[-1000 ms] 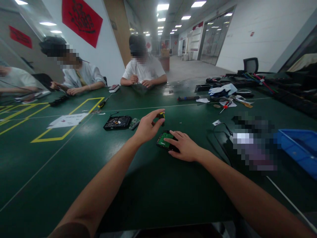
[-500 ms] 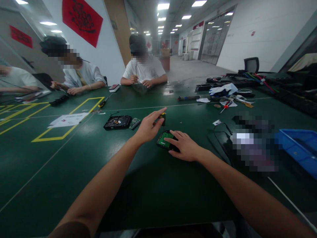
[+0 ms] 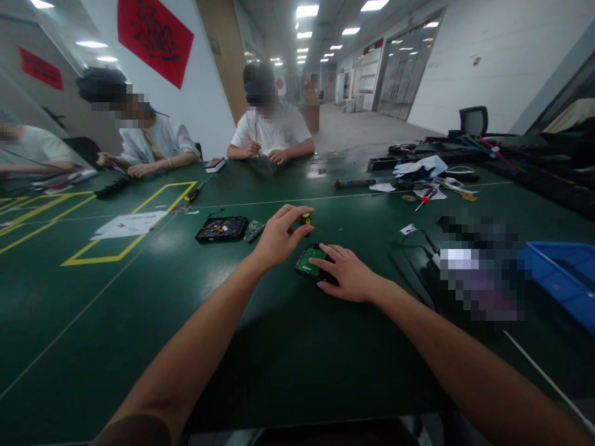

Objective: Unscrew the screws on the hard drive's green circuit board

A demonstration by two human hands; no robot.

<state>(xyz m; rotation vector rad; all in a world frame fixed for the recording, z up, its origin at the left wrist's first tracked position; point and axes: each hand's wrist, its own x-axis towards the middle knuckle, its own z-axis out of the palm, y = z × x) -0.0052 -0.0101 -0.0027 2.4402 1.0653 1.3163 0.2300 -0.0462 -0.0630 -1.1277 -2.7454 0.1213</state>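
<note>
A black hard drive with a green circuit board (image 3: 307,262) lies on the dark green table (image 3: 279,347) in front of me. My right hand (image 3: 346,272) rests on its right side with the fingers spread. Just above and behind the drive, my left hand (image 3: 283,234) holds a yellow and black screwdriver (image 3: 305,220) upright by its handle, between thumb and fingers. The screwdriver's tip is too small to make out. Left of my left hand sit an opened black drive (image 3: 221,229) and a loose circuit board (image 3: 253,231).
A blue bin (image 3: 564,272) stands at the right, near a black cable (image 3: 418,279). Farther back lie a red screwdriver (image 3: 425,198), a white cloth (image 3: 421,167) and a dark cylinder (image 3: 356,183). White paper (image 3: 127,225) lies left. Several people sit across the table.
The fingers of my left hand have curled more around the screwdriver handle, with the fingertips lower. My right hand and the drive have stayed in place.
</note>
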